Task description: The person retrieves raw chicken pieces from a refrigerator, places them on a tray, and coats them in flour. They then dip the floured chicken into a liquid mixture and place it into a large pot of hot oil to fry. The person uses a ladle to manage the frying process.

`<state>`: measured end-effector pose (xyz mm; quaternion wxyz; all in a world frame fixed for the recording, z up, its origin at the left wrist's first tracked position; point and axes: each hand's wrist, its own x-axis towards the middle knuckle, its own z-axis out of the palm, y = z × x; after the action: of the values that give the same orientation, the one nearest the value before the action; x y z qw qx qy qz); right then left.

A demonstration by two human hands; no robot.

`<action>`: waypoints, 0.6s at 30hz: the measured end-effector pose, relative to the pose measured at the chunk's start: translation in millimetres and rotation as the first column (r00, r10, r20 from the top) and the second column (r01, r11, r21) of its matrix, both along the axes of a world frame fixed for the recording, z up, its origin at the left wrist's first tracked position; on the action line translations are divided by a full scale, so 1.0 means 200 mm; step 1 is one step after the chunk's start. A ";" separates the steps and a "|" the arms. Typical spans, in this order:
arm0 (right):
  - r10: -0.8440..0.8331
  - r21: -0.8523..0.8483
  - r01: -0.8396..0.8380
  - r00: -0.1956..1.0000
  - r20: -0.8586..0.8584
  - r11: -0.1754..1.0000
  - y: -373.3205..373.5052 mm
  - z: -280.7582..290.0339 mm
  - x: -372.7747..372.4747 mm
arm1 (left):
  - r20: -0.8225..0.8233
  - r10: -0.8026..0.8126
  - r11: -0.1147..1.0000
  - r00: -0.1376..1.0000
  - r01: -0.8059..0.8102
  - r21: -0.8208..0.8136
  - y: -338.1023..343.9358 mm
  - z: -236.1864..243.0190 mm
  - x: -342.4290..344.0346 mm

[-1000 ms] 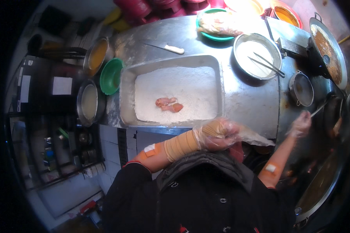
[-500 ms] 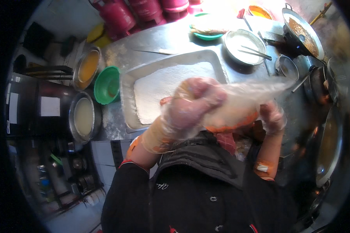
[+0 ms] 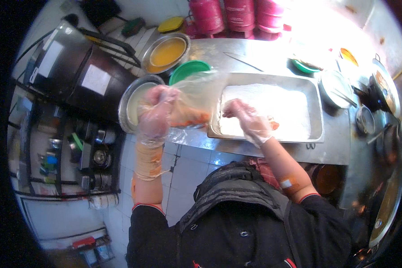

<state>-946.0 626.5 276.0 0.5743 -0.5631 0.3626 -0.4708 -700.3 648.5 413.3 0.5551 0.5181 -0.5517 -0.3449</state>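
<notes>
My left hand, in a clear plastic glove, is closed round the gathered top of a clear plastic bag. Orange-coated pieces that look like raw meat hang in the bag, between the basins and the metal tray. My right hand, gloved too, is over the left part of a rectangular metal tray of white flour. Its fingers look apart with nothing visible in them, though somewhat blurred. One orange-red piece lies on the flour beside that hand's wrist.
Beyond my left hand stand a metal basin of pale liquid, a green basin and a bowl of orange liquid. A knife lies behind the tray. To the right are a white-filled bowl with tongs and a wok.
The view has turned, and the bag has swung from right of the tray to its left, still in my left hand. My right hand has come over the flour.
</notes>
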 end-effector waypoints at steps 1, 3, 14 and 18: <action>0.061 -0.013 -0.061 0.998 -0.010 0.998 0.00 -0.02 0.07 | -0.025 0.055 0.997 0.998 -0.056 -0.050 0.01 -0.02 0.07; 0.114 0.013 -0.115 0.954 -0.278 0.993 -0.03 -0.08 0.19 | 0.044 0.114 0.993 0.993 -0.115 0.029 -0.01 -0.03 0.27; -0.599 -0.599 0.177 0.485 -0.637 0.781 -1.22 -0.57 -0.37 | 0.455 0.298 0.954 0.839 -0.272 -0.124 -0.25 -0.60 0.72; -0.082 -0.078 -0.128 -0.022 -0.996 0.989 -1.98 -0.77 -0.84 | 0.532 0.304 0.923 0.791 -0.383 0.042 -0.28 -0.76 0.70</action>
<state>-1113.3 231.3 122.0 0.1067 -0.7762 0.6186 0.0579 -560.8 591.7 261.3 0.4007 0.7223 -0.5493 -0.1264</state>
